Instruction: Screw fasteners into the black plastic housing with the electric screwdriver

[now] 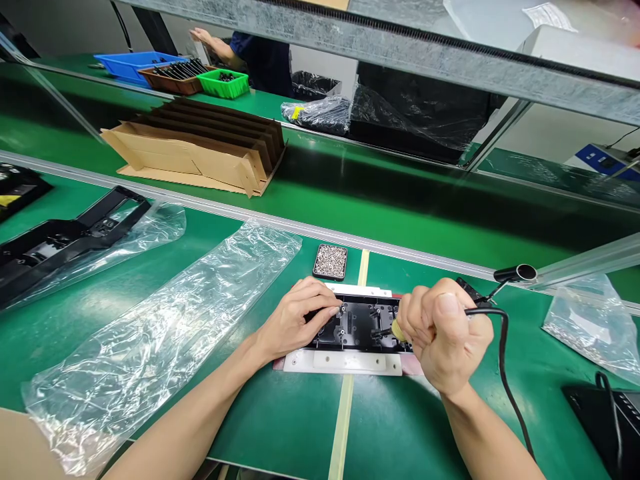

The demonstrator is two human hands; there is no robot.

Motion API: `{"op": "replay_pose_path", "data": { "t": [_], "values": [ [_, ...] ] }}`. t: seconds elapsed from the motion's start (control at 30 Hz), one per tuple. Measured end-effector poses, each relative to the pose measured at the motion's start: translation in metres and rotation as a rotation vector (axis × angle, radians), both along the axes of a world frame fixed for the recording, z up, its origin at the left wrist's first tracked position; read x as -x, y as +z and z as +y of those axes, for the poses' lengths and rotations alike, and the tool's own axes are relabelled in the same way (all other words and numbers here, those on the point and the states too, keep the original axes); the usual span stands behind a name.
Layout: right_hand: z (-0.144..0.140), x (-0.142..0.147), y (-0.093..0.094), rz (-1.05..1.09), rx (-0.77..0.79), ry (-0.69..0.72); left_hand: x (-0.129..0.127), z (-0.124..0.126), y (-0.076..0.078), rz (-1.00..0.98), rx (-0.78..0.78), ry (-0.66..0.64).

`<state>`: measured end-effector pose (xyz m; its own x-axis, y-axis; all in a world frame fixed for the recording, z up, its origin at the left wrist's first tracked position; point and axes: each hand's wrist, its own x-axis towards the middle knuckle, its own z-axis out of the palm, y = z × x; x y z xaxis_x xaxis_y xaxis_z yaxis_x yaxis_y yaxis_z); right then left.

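Note:
A black plastic housing (356, 320) lies flat in a white fixture (345, 362) with a raised strip along its front and back. My right hand (445, 333) is wrapped round a soldering iron (397, 331) with a yellowish collar and a black cord. Its dark tip points left and down into the housing, though contact is unclear. Over the housing's left end, my left hand (300, 317) has thumb and forefinger pinched together; whatever is between them is too small to tell. Behind the fixture sits a small black tray (331, 261) full of tiny silvery metal pieces.
To the left lie a clear plastic bag (170, 340) and a long black plastic frame (70, 240). An iron stand (515, 273), a bag of small pieces (593, 327) and a black device (600, 420) are on the right. A cardboard divider box (195, 157) stands behind. Across the bench is another person (265, 60).

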<state>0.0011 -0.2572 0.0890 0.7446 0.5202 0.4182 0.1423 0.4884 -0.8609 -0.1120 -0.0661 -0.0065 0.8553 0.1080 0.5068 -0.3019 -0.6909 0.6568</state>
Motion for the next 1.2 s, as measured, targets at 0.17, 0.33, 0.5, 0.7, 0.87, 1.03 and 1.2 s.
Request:
{"op": "replay_pose_path", "data": {
  "t": [0.17,0.33,0.5,0.7,0.87,1.03,1.2],
  "values": [
    [0.0002,0.0003,0.0011,0.000,0.000,0.001,0.0000,-0.0002,0.0001,-0.001,0.000,0.004],
    [0.0004,0.0003,0.0011,-0.005,-0.003,-0.002,0.0000,0.0000,0.0003,-0.001,0.004,0.000],
    [0.0000,0.0006,0.0008,-0.004,-0.004,-0.002,0.0001,-0.0001,-0.0002,-0.001,0.005,-0.005],
    [-0.0002,0.0001,0.0016,-0.005,0.011,-0.004,-0.0002,0.0001,-0.0009,-0.005,0.000,0.000],
    [-0.0004,0.0004,0.0000,0.000,0.007,-0.006,0.0002,0.0000,-0.0006,-0.003,0.005,-0.002],
    [-0.0005,0.0004,-0.0011,0.001,0.000,0.002,0.0004,0.0000,-0.0003,-0.001,0.004,0.001],
    [-0.0011,-0.0003,-0.0003,0.000,-0.006,0.004,0.0006,-0.0002,0.0006,-0.003,0.002,0.004]
  ]
}}
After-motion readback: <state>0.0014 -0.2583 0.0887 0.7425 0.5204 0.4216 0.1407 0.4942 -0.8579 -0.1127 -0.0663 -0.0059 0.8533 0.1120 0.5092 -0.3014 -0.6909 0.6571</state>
